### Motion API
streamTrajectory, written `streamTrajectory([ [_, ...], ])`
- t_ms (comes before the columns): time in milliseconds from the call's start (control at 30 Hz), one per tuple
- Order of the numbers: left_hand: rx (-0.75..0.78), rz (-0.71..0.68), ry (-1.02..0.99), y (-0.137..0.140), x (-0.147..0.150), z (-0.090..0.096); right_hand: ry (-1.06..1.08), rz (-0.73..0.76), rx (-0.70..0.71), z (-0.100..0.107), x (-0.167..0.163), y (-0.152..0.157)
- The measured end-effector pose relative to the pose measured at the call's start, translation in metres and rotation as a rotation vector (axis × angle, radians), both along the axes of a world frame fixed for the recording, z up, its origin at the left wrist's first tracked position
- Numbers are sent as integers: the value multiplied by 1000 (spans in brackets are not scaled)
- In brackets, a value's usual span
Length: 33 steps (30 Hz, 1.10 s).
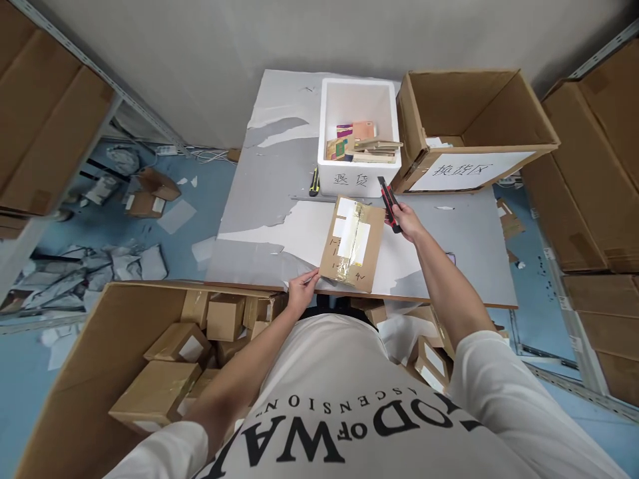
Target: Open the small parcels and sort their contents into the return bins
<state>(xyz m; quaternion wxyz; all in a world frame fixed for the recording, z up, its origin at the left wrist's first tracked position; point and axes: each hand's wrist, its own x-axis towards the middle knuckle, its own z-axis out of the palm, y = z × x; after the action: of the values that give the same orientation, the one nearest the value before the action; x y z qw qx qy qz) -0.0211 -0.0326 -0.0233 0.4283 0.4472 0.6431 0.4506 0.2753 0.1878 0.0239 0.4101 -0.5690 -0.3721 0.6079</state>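
A flat cardboard parcel lies tilted near the front edge of the table, with clear tape over white labels and handwriting on its face. My left hand pinches the parcel's lower left corner. Just right of the parcel, my right hand is closed around a red and black box cutter, its tip pointing away from me. Behind the parcel stands a white foam box with several small boxes and booklets inside. A yellow and black cutter leans by its left front corner.
A large open carton with a handwritten sign stands at the back right of the table. Below left, a big carton holds several small brown boxes. More parcels sit under the front edge. Shelves with cartons flank both sides.
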Motion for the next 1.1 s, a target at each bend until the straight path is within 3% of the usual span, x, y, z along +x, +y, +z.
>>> streamTrajectory([
  [333,-36,-50,9,3,-6,6,91,-62,21,-11,-2,-15],
  [500,-99,-111,-1,21,-17,10,202,-239,63,-12,6,-62],
  [633,-116,-126,-15,74,-35,11,341,-367,31,-15,7,-137],
  [833,-257,-280,-326,194,-39,15,592,-497,-171,-29,-21,-241],
  [967,-310,-348,-383,249,-25,15,671,-485,-293,-34,-43,-272],
  [1100,-332,-404,-423,267,-9,15,683,-437,-296,-38,-56,-279],
])
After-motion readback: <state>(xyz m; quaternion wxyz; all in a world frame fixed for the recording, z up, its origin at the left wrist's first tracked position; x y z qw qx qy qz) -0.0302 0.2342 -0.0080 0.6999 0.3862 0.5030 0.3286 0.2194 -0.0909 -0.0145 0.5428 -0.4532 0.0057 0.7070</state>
